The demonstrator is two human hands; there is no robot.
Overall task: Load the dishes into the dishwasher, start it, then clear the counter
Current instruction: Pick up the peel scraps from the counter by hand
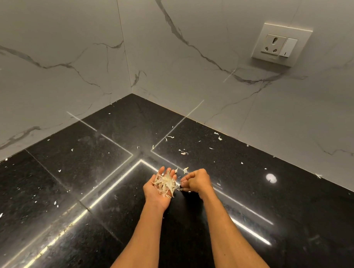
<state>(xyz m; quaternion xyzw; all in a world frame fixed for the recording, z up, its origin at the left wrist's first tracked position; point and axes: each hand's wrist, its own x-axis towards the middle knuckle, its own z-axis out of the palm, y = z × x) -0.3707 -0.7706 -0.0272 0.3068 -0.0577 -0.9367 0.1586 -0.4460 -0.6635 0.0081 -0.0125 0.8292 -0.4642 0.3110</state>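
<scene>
My left hand (157, 191) lies palm up over the black granite counter (77, 177), fingers nearly straight, carrying a heap of pale dry peel scraps (165, 184). My right hand (195, 180) is right beside it, fingers curled, pinching a few more scraps (181, 187) at the edge of the left palm. Several small pale flakes (182, 152) lie scattered on the counter beyond and to both sides of the hands.
The counter runs into a corner (131, 93) between two white marble-look walls. A white wall socket with a switch (279, 45) sits on the right wall. A bright round light reflection (271, 178) shows on the counter to the right.
</scene>
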